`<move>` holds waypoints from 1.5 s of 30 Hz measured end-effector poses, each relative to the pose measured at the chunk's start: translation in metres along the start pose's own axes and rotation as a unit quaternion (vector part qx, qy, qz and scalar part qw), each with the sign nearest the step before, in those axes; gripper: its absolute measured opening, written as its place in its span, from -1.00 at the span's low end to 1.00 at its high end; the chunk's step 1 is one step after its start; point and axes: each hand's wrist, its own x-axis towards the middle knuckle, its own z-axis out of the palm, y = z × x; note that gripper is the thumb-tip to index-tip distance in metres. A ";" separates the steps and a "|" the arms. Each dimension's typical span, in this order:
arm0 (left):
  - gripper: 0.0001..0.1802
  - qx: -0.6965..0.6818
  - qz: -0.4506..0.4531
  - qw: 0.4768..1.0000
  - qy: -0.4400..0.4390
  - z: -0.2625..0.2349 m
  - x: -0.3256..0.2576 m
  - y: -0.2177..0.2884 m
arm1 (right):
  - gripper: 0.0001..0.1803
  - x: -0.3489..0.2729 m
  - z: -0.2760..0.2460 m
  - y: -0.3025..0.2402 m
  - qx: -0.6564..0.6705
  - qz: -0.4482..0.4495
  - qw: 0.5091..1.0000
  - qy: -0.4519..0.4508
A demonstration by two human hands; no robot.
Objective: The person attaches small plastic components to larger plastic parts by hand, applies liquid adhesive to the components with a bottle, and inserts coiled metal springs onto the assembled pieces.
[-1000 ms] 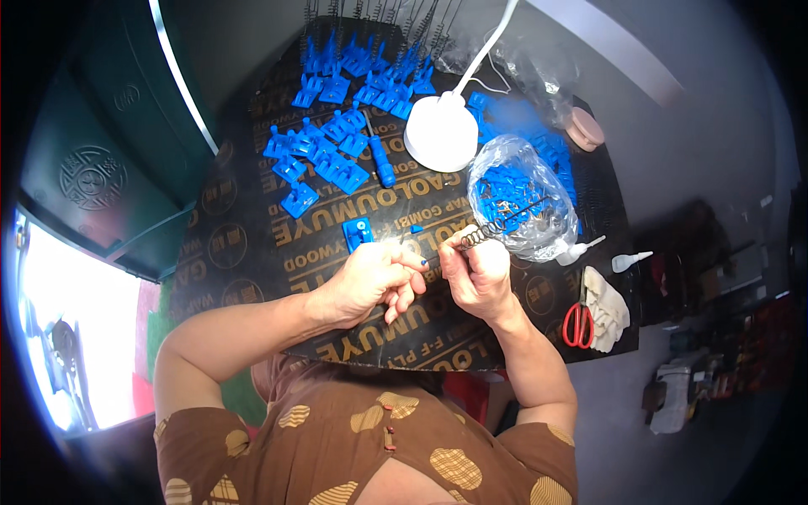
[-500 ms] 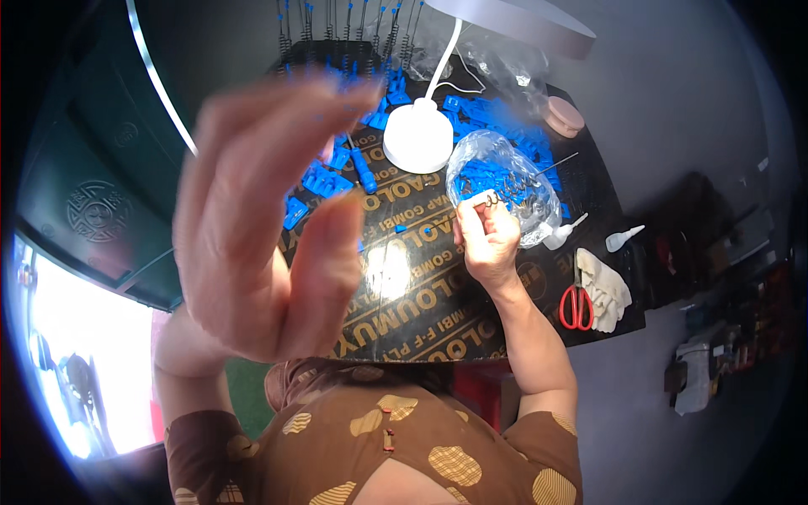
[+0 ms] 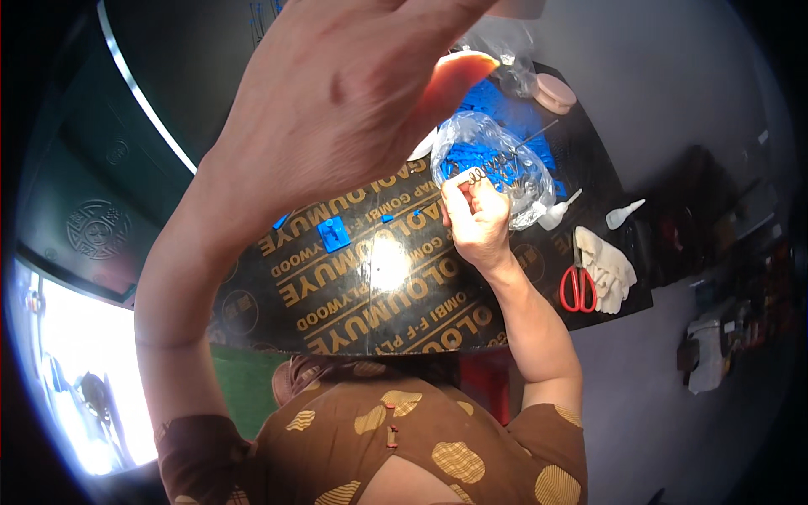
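Observation:
My left hand (image 3: 337,109) is raised close to the camera, with its thumb stretched away from the fingers. Strong light glows through the thumb; the fingertips run out at the top, beside the lamp head (image 3: 523,7). My right hand (image 3: 480,225) pinches a black coiled wire spring (image 3: 492,166), whose straight end points up to the right. That spring is in front of a clear plastic bag (image 3: 528,215) of blue plastic parts (image 3: 461,158). A single blue part (image 3: 334,234) lies on the dark printed board (image 3: 337,295), left of my right hand.
Right of the bag are a white nozzle bottle (image 3: 553,215), another small bottle (image 3: 620,216), red-handled scissors (image 3: 578,289) and a whitish cloth (image 3: 608,273). A round pink container (image 3: 555,93) stands farther back. My left hand hides most of the lamp and the back left.
My left hand has moved up and to the right, toward the lamp head, uncovering the near left of the board. My right hand keeps hold of the spring. The view has shifted slightly.

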 end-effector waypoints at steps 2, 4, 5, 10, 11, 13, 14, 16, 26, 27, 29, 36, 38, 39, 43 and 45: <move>-0.40 0.020 -0.008 1.000 -0.021 0.001 -0.005 0.000 | -0.91 0.001 -0.001 0.005 -0.003 -0.007 1.000 0.003; -0.43 0.024 -0.005 1.000 -0.005 0.012 -0.016 -0.006 | -0.91 0.001 0.000 0.005 -0.007 -0.014 1.000 0.010; -0.43 0.042 0.018 0.999 0.000 0.014 -0.018 -0.010 | -0.90 0.002 -0.001 0.001 -0.011 0.003 1.000 0.003; -0.42 0.049 -0.020 0.997 -0.052 0.006 -0.025 0.007 | -0.89 0.000 -0.001 0.005 -0.028 0.002 1.000 0.005; -0.44 0.051 -0.007 0.998 -0.038 0.008 -0.029 0.006 | -0.89 -0.001 0.000 0.004 -0.034 -0.005 0.999 0.000; -0.45 0.054 0.005 0.998 -0.024 0.009 -0.034 0.007 | -0.89 -0.001 0.000 0.002 -0.031 0.008 0.999 -0.004; -0.47 0.058 0.013 0.998 -0.026 0.009 -0.034 0.010 | -0.89 -0.002 0.001 0.001 -0.027 0.020 0.999 -0.007; -0.48 0.065 0.021 0.997 -0.029 0.008 -0.037 0.016 | -0.91 -0.003 0.001 -0.001 -0.026 0.039 0.999 -0.020; -0.37 0.055 -0.011 0.998 -0.021 -0.016 -0.042 0.018 | -0.91 -0.005 0.008 -0.005 -0.045 0.056 0.996 -0.059; -0.43 0.012 -0.054 0.998 0.024 -0.016 -0.052 0.024 | -0.91 -0.006 0.008 -0.003 -0.046 0.056 0.996 -0.059; -0.52 -0.086 -0.163 0.979 0.085 -0.018 -0.071 0.045 | -0.92 -0.008 0.006 0.002 -0.043 0.056 0.996 -0.059; -0.82 -0.418 -0.621 0.637 -0.183 0.011 -0.130 0.112 | -0.94 -0.003 0.009 -0.003 0.031 0.059 0.998 -0.003; -0.79 -0.484 -0.653 0.534 -0.235 0.025 -0.140 0.114 | -0.95 -0.004 0.009 -0.005 0.046 0.057 0.997 -0.003; -0.79 -0.483 -0.654 0.535 -0.230 0.029 -0.142 0.115 | -0.95 -0.005 0.009 -0.006 0.061 0.058 0.996 0.004; -0.77 -0.542 -0.663 0.483 -0.186 0.040 -0.153 0.116 | -0.96 -0.008 0.013 -0.006 0.055 0.045 0.997 0.001; -0.76 -0.554 -0.664 0.477 -0.155 0.042 -0.154 0.117 | -0.96 -0.010 0.013 -0.004 0.038 0.037 0.999 0.000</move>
